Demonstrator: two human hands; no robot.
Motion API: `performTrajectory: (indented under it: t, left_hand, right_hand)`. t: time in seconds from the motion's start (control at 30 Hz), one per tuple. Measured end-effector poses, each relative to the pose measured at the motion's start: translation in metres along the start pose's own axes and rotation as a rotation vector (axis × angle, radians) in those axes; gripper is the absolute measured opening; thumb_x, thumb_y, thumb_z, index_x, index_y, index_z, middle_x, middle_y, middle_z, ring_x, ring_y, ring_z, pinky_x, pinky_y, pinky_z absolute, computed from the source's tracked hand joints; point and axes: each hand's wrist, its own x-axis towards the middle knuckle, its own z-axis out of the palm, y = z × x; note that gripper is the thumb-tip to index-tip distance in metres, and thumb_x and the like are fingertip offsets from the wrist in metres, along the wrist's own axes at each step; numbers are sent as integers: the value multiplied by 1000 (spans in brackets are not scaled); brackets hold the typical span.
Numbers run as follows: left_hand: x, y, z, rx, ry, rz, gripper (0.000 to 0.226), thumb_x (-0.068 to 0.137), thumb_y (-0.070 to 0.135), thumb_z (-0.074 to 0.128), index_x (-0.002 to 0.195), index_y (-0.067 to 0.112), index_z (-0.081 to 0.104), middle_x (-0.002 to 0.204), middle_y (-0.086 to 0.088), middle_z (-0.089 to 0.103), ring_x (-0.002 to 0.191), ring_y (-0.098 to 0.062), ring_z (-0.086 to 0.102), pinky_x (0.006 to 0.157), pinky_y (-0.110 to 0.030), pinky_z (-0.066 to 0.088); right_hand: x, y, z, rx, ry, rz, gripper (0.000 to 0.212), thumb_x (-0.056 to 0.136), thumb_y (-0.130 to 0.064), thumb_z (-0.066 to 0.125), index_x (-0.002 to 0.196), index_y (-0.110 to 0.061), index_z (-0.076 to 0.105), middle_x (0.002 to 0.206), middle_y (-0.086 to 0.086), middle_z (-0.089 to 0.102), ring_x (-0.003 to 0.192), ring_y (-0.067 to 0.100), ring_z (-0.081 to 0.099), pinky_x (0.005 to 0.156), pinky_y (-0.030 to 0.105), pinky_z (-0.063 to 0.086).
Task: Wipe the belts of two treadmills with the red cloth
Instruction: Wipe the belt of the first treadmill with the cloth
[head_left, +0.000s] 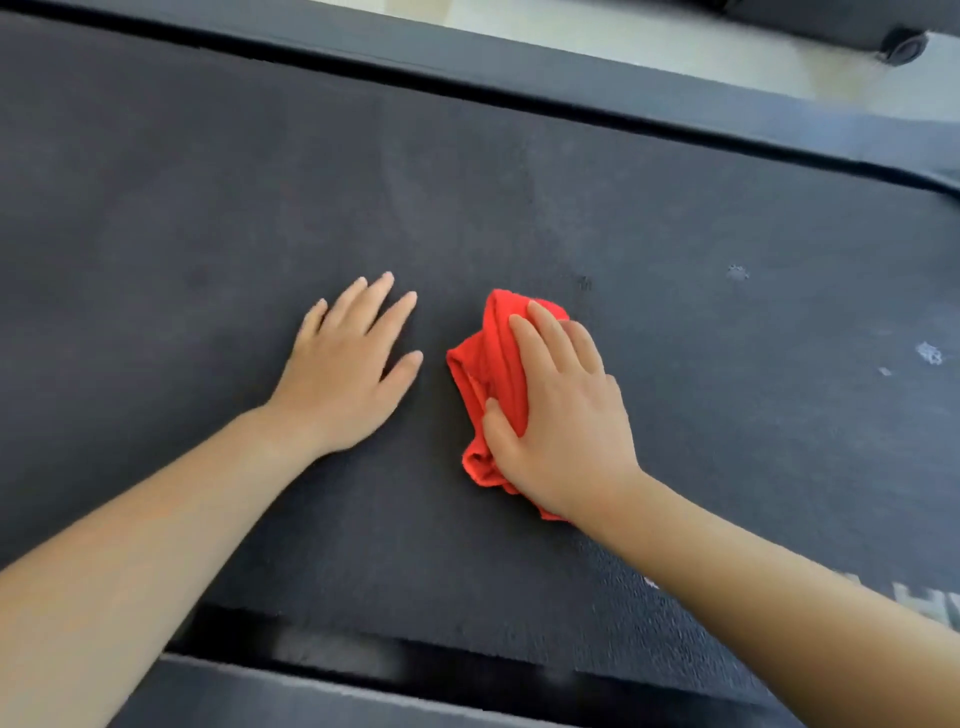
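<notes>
A dark grey treadmill belt (467, 197) fills most of the head view. A bunched red cloth (488, 374) lies on it just right of centre. My right hand (561, 415) presses down on the cloth, thumb curled into its folds and fingers laid over its top. My left hand (348, 374) rests flat on the bare belt to the left of the cloth, fingers spread, holding nothing. A narrow strip of belt separates the two hands.
Grey side rails run along the far edge (519, 67) and the near edge (260, 696) of the belt. Pale specks of dirt (930, 353) dot the belt at right. A second machine's black base with a small wheel (904, 49) stands on the light floor at top right.
</notes>
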Motion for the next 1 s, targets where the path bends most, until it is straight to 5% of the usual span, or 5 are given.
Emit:
performTrajectory:
  t: [0.33, 0.5, 0.7, 1.0]
  left_hand:
    - [-70, 21, -3, -76, 97, -17, 54, 86, 38, 40, 137, 19, 46, 149, 0, 36, 139, -22, 29, 111, -42, 22]
    - [-74, 34, 3, -86, 97, -30, 48, 93, 26, 49, 139, 15, 43, 151, -6, 32, 141, -27, 24, 112, -47, 18]
    - [-80, 45, 6, -83, 95, -5, 55, 88, 35, 38, 139, 15, 44, 150, -6, 34, 141, -26, 25, 111, -48, 19]
    - [-37, 70, 14, -79, 5, 202, 52, 93, 40, 40, 143, 25, 35, 155, 3, 22, 143, -16, 14, 114, -46, 9]
  right_hand:
    - [28, -5, 0, -24, 2, 54, 57, 82, -35, 51, 133, -12, 39, 147, 2, 33, 134, 28, 26, 89, 48, 41]
    - [-9, 1, -6, -27, -26, 4, 65, 82, -36, 51, 140, -12, 33, 152, 2, 26, 137, 27, 21, 92, 49, 40]
    - [-82, 25, -22, -17, -78, -82, 71, 78, -44, 44, 142, -16, 35, 153, -1, 28, 139, 24, 24, 96, 47, 42]
    - [-13, 65, -28, -22, 69, 151, 64, 82, -35, 54, 139, -13, 36, 151, 1, 31, 137, 26, 25, 98, 50, 40]
